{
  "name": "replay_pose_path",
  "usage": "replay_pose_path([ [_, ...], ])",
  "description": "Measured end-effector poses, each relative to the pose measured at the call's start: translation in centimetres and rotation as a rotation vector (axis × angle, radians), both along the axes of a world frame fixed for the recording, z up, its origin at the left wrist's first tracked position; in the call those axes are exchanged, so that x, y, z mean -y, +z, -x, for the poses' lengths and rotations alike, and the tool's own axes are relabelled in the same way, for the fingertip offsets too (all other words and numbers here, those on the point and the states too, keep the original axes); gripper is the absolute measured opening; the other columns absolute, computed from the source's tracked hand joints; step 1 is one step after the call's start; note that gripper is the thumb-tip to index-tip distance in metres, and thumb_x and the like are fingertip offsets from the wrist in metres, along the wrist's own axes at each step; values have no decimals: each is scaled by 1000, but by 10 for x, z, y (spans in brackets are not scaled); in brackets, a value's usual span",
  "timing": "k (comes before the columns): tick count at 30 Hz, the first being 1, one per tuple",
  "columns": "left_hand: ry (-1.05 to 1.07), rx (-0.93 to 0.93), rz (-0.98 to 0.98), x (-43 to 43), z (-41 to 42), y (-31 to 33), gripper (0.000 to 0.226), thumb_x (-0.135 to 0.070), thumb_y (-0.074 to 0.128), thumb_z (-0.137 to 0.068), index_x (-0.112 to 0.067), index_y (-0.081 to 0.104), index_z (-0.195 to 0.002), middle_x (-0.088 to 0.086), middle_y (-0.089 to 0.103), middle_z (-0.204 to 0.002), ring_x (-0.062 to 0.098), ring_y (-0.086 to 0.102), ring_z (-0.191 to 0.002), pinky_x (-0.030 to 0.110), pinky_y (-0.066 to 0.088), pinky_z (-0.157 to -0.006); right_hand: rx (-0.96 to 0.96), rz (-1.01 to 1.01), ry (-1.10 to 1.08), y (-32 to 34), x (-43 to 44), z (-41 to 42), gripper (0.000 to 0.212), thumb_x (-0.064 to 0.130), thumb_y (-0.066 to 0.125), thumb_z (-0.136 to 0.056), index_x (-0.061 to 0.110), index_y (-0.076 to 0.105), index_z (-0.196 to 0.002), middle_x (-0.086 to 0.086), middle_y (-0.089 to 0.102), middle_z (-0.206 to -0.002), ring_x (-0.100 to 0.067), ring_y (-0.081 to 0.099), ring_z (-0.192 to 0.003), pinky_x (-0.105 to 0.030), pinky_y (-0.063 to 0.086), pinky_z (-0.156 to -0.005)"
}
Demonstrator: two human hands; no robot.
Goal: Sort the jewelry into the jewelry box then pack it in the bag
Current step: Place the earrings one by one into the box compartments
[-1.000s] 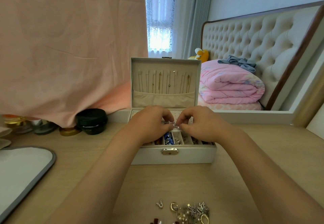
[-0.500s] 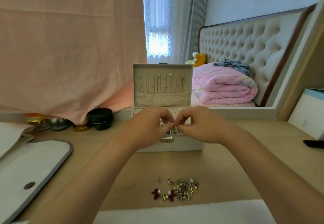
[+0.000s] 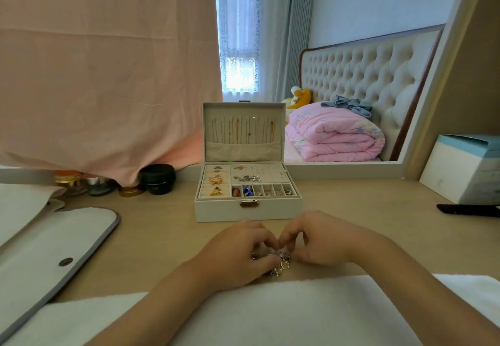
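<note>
The surface (image 3: pixel 162 226) carries everything. The bag (image 3: pixel 54 237), white with a grey border, lies flat along its left edge with nothing packed into it yet. A white cloth (image 3: pixel 270 307) runs along the near edge. The jewelry box (image 3: pixel 224 211) stands in the middle toward the far edge with its lid upright. Chains hang inside the lid, bows and rings sit in the left rolls, and small pieces lie in the front row of compartments.

My left grip (image 3: pixel 238 253) and right grip (image 3: pixel 322 243) are both down between the box and the cloth, at the middle of the near edge. Their knuckles almost meet over the loose jewelry (image 3: pixel 281 263). Both grips are narrow, with fingers curled into the pile. I cannot tell whether either has a piece pinched, because my own fingers hide the tips. One gold ring (image 3: pixel 284 264) peeks out on the pile's near side.

I judge I am mid-sort, choosing the next piece. That calls for teasing one item free of the tangle with a fine pinch. Then I lift it without dragging its neighbours and carry it to a fitting compartment; closing the box and bagging it come later
</note>
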State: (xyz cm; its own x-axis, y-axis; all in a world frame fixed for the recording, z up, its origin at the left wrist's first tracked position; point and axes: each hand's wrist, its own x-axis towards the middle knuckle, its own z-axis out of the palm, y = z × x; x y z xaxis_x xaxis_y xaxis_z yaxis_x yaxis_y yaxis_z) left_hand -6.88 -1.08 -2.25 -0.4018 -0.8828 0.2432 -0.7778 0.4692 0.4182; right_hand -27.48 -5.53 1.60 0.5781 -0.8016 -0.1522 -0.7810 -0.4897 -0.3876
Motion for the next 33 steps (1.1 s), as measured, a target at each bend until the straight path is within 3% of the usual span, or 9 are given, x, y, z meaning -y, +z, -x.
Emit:
replay_pose_path([
  [4,-45,-38,-4,-1,-3,-6,35,-58,54,-85,-42,71,-110,-21,59,-103,0,50,-105,30,46,-91,77,-13,-6,-5,-1,5,20,29,74,-84,49,73,-90,22,67,-91,6,56,-69,-11,44,-67],
  [9,-47,-3,0,3,-14,-5,24,-44,60,-94,-40,71,-115,-23,61,-107,-4,48,-108,24,44,-92,127,74,-31,-13,5,7,13,31,75,-85,39,76,-95,16,69,-90,11,55,-71,-12,41,-67],
  [12,-14,-126,-38,5,-19,-2,23,-31,60,-98,-39,68,-118,-24,64,-104,-4,54,-104,20,47,-90,156,82,-39,-15,5,9,15,29,73,-86,37,74,-99,16,68,-93,13,54,-71,-11,39,-67],
  [15,41,-125,-89,8,-26,3,26,-23,59,-99,-43,67,-112,-23,65,-104,-5,58,-100,21,51,-87,206,64,-35,-12,2,9,9,28,76,-83,34,75,-90,15,69,-92,12,55,-67,-7,37,-61],
  [22,8,43,-152,11,-36,10,16,-35,68,-92,-42,75,-105,-23,62,-104,-3,58,-96,24,52,-87,119,-25,-19,-12,-3,5,16,39,85,-74,35,76,-86,12,71,-85,2,61,-71,-15,49,-65],
  [26,-6,108,-139,11,-34,12,17,-35,70,-90,-41,76,-105,-24,60,-106,-6,53,-100,19,48,-87,134,-26,-21,-12,-4,3,14,37,84,-75,34,77,-86,12,71,-85,4,60,-68,-13,47,-63],
  [30,14,118,-146,10,-33,13,11,-39,73,-88,-39,74,-99,-21,60,-104,-1,55,-96,24,51,-86,157,-38,-19,-11,-6,2,10,30,83,-77,30,75,-83,11,70,-82,5,56,-62,-12,44,-58],
  [33,66,77,-178,10,-34,13,8,-37,75,-87,-39,72,-93,-21,63,-98,-1,57,-92,22,53,-82,179,-54,-25,-10,-8,1,9,27,82,-78,28,75,-82,20,67,-72,6,54,-58,-10,41,-56],
])
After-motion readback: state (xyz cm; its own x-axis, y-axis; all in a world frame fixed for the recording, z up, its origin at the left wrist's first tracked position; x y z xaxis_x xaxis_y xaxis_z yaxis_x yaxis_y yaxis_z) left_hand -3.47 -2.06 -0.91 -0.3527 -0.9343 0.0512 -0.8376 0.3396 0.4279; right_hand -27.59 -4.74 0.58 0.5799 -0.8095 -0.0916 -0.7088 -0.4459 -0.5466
